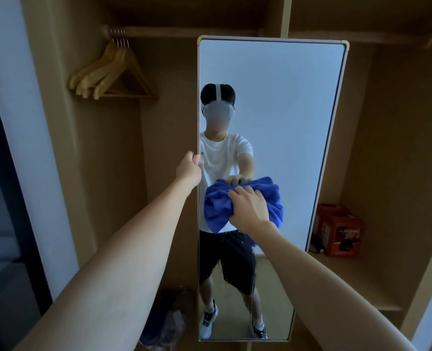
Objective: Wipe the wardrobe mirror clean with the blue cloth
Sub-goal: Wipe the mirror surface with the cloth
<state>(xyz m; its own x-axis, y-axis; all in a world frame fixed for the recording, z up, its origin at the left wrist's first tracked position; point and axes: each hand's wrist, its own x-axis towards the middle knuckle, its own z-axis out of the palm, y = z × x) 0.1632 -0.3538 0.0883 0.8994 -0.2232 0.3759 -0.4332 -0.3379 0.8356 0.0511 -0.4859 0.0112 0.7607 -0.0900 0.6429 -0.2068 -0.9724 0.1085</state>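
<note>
While bunched, blue cloth — crumpled, deep blue, on mirror

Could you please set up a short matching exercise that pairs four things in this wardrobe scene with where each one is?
Things
1. blue cloth
2. wooden hangers
3. red box
4. left hand

Places
A. on the shelf to the right of the mirror
B. gripping the mirror's left edge
C. on the rail, upper left
D. held against the glass by the right hand

Pairs: 1-D, 2-C, 3-A, 4-B
</note>
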